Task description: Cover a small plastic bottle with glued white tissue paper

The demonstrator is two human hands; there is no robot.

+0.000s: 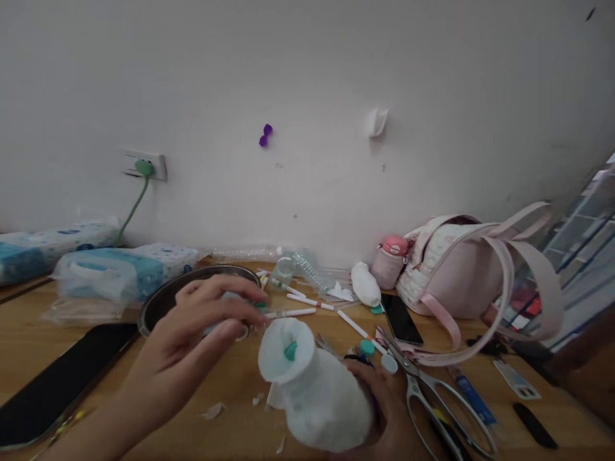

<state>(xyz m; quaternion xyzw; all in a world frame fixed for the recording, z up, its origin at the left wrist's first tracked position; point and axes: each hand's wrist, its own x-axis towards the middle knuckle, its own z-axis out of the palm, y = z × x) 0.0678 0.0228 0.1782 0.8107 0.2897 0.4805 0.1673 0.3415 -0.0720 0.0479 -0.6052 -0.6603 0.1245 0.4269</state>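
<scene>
My right hand is wrapped round a bottle bundled in white tissue or cotton, tilted toward me, with a teal cap showing in its open top. My left hand hovers just left of that top, fingers curled round a small pale object with a green tip; I cannot make out what it is. Several white test strips or pens lie on the wooden table behind the hands.
A metal bowl sits behind my left hand. Wet-wipe packs, a black phone, scissors, a pink bag, a small pink bottle, another white wrapped bundle and a dark tablet crowd the table.
</scene>
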